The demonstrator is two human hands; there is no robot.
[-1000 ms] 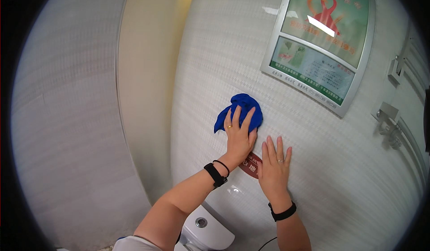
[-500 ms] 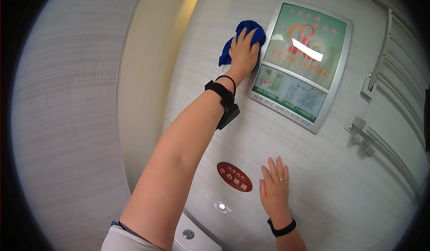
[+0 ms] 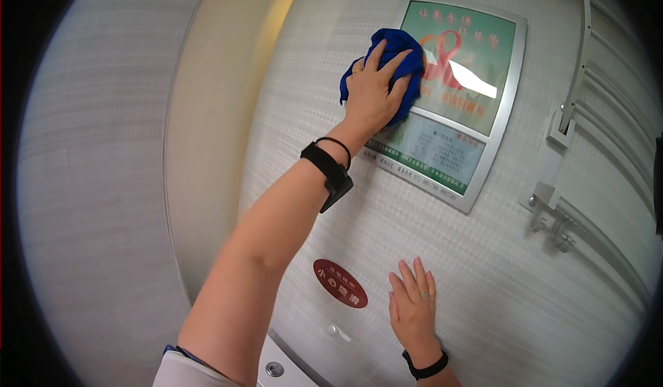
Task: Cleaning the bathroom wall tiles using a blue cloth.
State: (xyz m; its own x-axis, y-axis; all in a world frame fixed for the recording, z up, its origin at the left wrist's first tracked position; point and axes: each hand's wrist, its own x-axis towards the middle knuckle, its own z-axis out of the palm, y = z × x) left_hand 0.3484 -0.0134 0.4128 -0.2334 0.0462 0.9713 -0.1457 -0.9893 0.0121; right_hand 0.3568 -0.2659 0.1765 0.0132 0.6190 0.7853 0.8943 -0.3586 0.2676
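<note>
My left hand [image 3: 375, 93] presses a crumpled blue cloth [image 3: 395, 42] against the wall, fingers spread over it. The cloth overlaps the left edge of a framed poster [image 3: 476, 62], which has a silver frame, a green upper panel and a smaller panel below. A black band with a small box sits on my left wrist. Lower down, my right hand [image 3: 414, 311] lies flat on the wall with fingers stretched upward, holding nothing. It wears a ring and a black wristband. To its left is a dark red oval sign [image 3: 340, 283] on the wall.
A folded metal rack [image 3: 587, 76] with a bar and hooks [image 3: 563, 235] is mounted at the right. Below stands a white cistern [image 3: 290, 366] with a round metal button [image 3: 275, 369]. A cream curved panel [image 3: 207, 138] runs down the left side.
My left hand and the cloth have moved right across the poster frame's edge, now covering part of the poster. The view has shifted slightly; my right hand stays flat on the wall.
</note>
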